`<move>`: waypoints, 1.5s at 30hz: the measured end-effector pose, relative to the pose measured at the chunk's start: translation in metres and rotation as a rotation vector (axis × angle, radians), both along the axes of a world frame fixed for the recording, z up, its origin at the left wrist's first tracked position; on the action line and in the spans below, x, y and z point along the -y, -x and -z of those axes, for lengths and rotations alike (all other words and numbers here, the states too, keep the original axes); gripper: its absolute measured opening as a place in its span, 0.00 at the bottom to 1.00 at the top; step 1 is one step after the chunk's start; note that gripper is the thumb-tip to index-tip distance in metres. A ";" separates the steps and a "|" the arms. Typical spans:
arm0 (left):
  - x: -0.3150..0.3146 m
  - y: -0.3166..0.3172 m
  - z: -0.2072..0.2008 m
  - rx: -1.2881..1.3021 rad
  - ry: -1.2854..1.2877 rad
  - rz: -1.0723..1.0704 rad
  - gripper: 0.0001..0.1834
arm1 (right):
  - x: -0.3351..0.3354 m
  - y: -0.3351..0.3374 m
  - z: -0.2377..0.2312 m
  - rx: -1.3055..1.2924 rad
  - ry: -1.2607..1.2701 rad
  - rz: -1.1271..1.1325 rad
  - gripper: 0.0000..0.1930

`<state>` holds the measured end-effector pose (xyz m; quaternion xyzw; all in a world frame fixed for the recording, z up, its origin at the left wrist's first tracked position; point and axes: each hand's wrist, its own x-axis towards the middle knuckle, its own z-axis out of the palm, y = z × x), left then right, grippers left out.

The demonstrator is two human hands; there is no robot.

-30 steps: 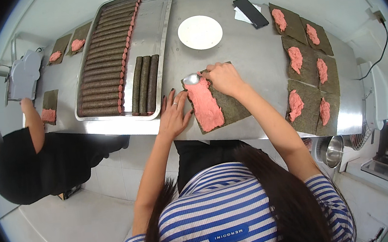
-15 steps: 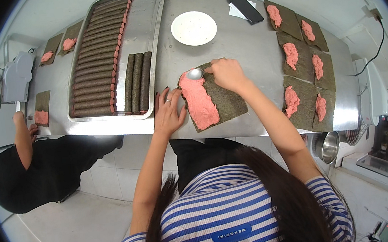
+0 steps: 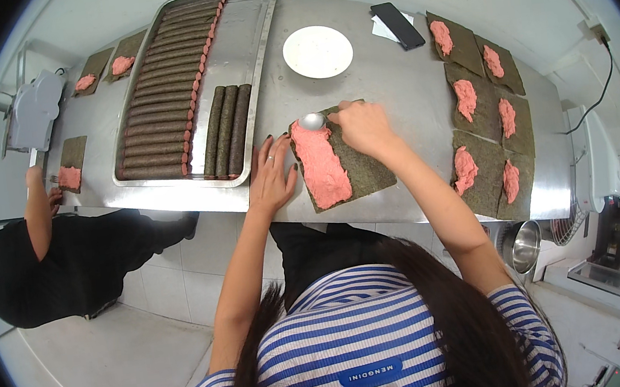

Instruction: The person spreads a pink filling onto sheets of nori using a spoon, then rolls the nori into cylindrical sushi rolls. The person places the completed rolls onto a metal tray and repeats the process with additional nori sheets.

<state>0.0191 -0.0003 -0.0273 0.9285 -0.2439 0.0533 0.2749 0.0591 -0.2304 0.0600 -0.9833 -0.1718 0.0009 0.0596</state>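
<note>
Since before, the right hand point(image 3: 363, 126) has slid its shiny spoon point(image 3: 312, 121) up the soft pink paste point(image 3: 322, 166); fingers closed around the handle. Left hand point(image 3: 272, 176) lies flat, fingers spread, beside the dark green sheet point(image 3: 364, 169).

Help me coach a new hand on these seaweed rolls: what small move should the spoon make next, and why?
Probably draw the spoon toward the near edge. The right hand holds it at the far end of the pink paste, which covers only the left strip of the seaweed sheet. The left hand pins the sheet's left edge, so it should stay put.
</note>
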 end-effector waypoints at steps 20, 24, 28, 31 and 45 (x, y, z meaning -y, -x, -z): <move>0.005 -0.001 -0.001 -0.038 -0.012 -0.025 0.31 | 0.010 -0.001 0.023 0.015 0.020 0.045 0.07; 0.005 -0.002 -0.002 -0.029 -0.011 -0.023 0.31 | 0.023 -0.014 0.004 -0.160 0.021 0.116 0.12; 0.005 -0.002 0.003 -0.020 0.028 -0.023 0.31 | 0.047 -0.034 -0.016 -0.369 -0.075 0.143 0.20; 0.005 -0.002 0.002 0.002 0.014 -0.024 0.32 | 0.051 -0.038 -0.018 -0.388 -0.159 0.231 0.20; 0.004 -0.003 0.003 -0.022 -0.046 -0.031 0.34 | 0.045 -0.020 -0.008 -0.359 -0.131 0.189 0.18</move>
